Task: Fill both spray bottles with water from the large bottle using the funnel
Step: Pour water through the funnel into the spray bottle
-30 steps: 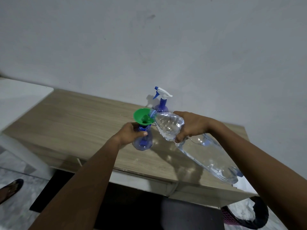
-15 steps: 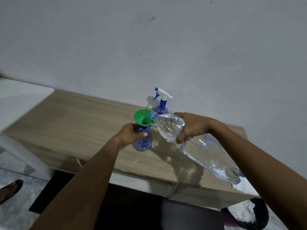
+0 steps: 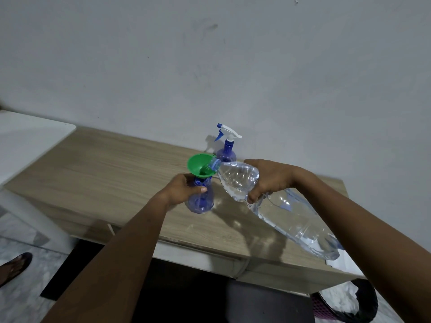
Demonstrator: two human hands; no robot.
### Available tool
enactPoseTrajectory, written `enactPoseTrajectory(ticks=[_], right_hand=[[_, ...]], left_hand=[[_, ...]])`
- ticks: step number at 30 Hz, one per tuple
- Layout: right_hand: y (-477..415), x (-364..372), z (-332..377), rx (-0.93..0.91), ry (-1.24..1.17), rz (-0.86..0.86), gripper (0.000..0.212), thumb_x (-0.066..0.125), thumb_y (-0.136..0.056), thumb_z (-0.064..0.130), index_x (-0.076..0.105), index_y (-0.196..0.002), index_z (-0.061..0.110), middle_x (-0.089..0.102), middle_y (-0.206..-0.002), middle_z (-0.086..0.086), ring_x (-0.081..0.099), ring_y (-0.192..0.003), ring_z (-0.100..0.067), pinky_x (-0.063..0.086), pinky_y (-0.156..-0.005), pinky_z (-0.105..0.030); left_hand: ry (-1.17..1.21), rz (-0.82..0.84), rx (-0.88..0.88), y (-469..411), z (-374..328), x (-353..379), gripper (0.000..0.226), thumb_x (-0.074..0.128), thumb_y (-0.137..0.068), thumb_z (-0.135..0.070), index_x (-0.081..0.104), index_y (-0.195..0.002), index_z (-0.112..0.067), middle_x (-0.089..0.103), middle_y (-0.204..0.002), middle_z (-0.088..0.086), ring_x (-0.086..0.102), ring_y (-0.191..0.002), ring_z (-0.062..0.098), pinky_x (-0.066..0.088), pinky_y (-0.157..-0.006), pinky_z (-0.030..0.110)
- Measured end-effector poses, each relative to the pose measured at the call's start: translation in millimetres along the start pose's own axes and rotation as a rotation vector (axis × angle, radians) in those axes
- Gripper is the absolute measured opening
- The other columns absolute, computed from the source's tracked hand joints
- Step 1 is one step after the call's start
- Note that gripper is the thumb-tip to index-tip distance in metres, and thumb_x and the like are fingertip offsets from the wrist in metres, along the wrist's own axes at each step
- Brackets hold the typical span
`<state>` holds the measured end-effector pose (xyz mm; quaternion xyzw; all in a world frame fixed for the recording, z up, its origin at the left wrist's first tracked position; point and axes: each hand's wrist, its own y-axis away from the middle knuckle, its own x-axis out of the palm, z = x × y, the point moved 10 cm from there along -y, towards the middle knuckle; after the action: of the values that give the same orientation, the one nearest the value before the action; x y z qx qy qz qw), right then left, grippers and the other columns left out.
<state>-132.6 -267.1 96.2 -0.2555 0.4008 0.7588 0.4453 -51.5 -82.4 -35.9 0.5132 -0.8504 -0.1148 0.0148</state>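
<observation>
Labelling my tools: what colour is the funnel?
The funnel is green, seen in the head view.

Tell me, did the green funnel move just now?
No. The green funnel sits where it was, atop the open spray bottle in the left hand, same gap from the capped spray bottle behind it.

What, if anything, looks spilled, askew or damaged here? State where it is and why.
No spill shows on the wooden table. One oddity: the large bottle looks dented where the right hand grips it. The green funnel sits in the near spray bottle, which the left hand holds.
</observation>
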Motion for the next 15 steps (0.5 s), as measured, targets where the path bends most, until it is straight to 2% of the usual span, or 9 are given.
enactPoseTrajectory(ticks=[4,10,15], right_hand=[[-0.8,1.7,0.7,-0.001,-0.007,0.013,0.054,0.089,-0.066,0.017,0.055,-0.102,0.04,0.069,-0.099,0.003,0.068,-0.073,-0.01,0.061,-0.06,-0.032],[-0.8,1.6,2.6,-0.004,0.033,0.013,0.052,0.089,-0.064,0.021,0.053,-0.097,0.039,0.068,-0.101,0.0,0.072,-0.089,-0.026,0.063,-0.068,-0.042],[-0.2,0.1,3.6,-0.009,0.019,0.012,0.054,0.088,-0.066,0.017,0.053,-0.1,0.041,0.068,-0.103,0.0,0.071,-0.087,-0.02,0.063,-0.066,-0.038]], left_hand=[[0.004,0.01,-0.004,0.2,0.3,0.1,0.045,0.079,-0.079,-0.004,0.066,-0.123,-0.002,0.074,-0.114,0.009,0.069,-0.107,0.021,0.055,-0.09,0.029],[-0.005,0.004,0.006,2.3,-2.8,0.9,0.043,0.078,-0.08,-0.001,0.066,-0.122,-0.001,0.074,-0.112,0.008,0.07,-0.101,0.017,0.056,-0.082,0.021],[0.011,0.003,0.005,4.4,-4.4,1.5,0.041,0.078,-0.081,0.0,0.067,-0.12,-0.002,0.074,-0.111,0.009,0.07,-0.097,0.015,0.056,-0.078,0.02]])
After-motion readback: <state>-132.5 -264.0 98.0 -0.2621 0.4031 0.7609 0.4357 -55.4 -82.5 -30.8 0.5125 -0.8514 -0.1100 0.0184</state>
